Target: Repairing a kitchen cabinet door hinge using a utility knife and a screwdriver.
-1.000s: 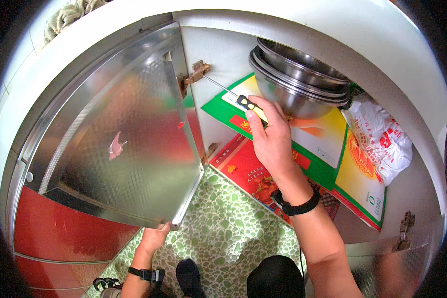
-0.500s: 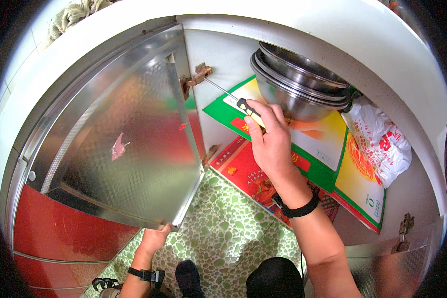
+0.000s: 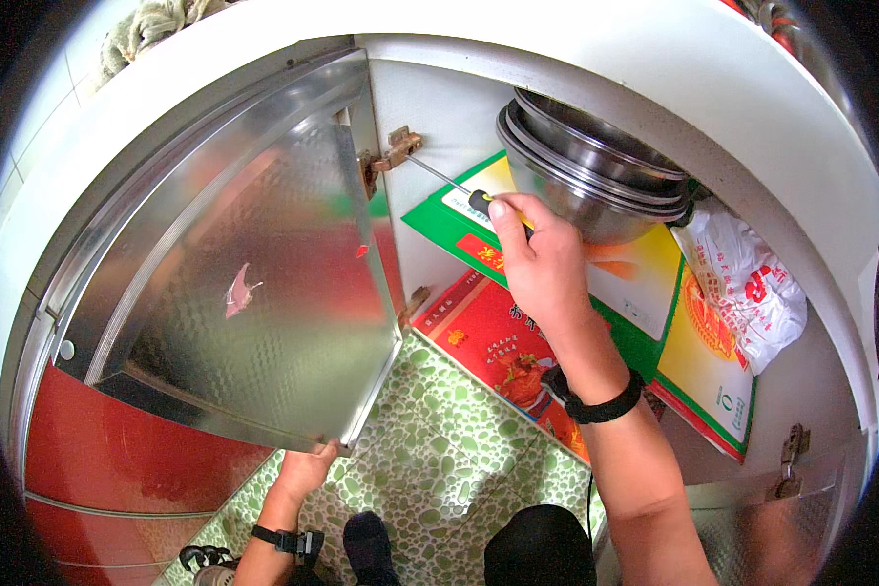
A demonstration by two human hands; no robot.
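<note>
My right hand [image 3: 545, 259] is closed around a screwdriver [image 3: 481, 201] with a black and yellow handle, the thumb lying along its top. The thin shaft slants up to the left, its tip at a rusty metal hinge [image 3: 400, 146] on the cabinet's inner side wall. Whether the tip sits in a screw is too small to tell. At the lower corner of the open, silvery cabinet door [image 3: 264, 322], my left hand [image 3: 308, 469] grips the edge, its fingers partly hidden behind the panel. Lower on the same side is a second hinge [image 3: 416, 301].
Stacked steel bowls [image 3: 596, 176] stand inside the cabinet on green and yellow printed board [image 3: 645, 283]. Beside them lies a crumpled white plastic bag [image 3: 747, 283], with a red printed sheet [image 3: 498, 352] nearer me. Another door [image 3: 772, 527] hangs at the lower right, above green pebble-patterned flooring [image 3: 430, 439].
My right hand has rolled around the screwdriver handle, bringing the thumb on top and covering more of it. The tip stays at the hinge. My left hand keeps its hold on the door.
</note>
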